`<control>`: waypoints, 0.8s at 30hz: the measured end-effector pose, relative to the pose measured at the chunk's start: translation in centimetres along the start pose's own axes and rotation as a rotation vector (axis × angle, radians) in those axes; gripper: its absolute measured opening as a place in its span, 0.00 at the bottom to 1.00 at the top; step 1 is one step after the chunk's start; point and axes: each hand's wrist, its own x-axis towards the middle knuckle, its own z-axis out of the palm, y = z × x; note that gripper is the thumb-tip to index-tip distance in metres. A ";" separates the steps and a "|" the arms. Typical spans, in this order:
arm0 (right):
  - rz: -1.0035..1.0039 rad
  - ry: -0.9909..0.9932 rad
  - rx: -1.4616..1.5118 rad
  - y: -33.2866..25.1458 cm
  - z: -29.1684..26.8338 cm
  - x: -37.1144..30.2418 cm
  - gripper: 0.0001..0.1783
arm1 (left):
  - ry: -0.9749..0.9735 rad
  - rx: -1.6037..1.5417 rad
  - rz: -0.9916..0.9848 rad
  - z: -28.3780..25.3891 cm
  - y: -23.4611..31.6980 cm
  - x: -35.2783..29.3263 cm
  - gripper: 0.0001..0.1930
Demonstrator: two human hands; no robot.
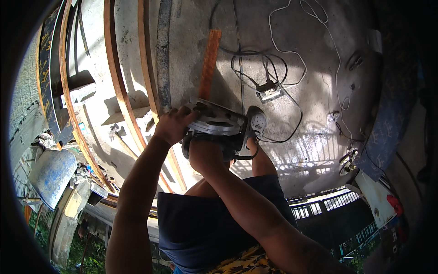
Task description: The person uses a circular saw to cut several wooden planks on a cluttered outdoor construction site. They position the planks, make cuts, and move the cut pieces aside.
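A corded circular saw (218,124) is held above the concrete floor, close in front of my legs. My right hand (207,156) is wrapped round its rear, and the grip itself is hidden under the hand. My left hand (175,125) is closed on the saw's left edge, fingers curled over the metal. Beyond the saw, a narrow reddish-brown wood board (210,64) points away from me, its near end hidden behind the tool. I cannot tell whether the blade touches the board. My right foot, in a light perforated clog (258,119), stands just right of the saw.
A power strip (270,92) with black cords plugged in lies on the floor to the right. A white cable (336,55) loops beyond it. Long wooden strips (119,77) run along the left. A blue-stained curved sheet (52,176) stands at lower left, and a dark panel (388,132) at right.
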 end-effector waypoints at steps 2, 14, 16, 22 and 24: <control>0.011 -0.002 -0.005 0.0 0.1 0.0 0.06 | -0.008 -0.005 -0.006 0.0 0.1 0.0 0.30; 0.016 0.004 -0.010 -0.1 -0.2 -0.1 0.08 | 0.006 0.019 0.016 -0.2 0.1 0.2 0.30; 0.011 0.003 -0.020 -0.1 -0.3 -0.1 0.08 | 0.008 0.014 0.016 -0.3 0.1 0.3 0.30; 0.025 -0.010 -0.010 0.1 -0.2 0.2 0.08 | -0.022 0.015 0.004 -0.3 0.1 0.6 0.29; 0.009 -0.004 -0.003 0.2 -0.2 0.0 0.08 | -0.014 0.032 0.005 -0.4 0.3 0.5 0.29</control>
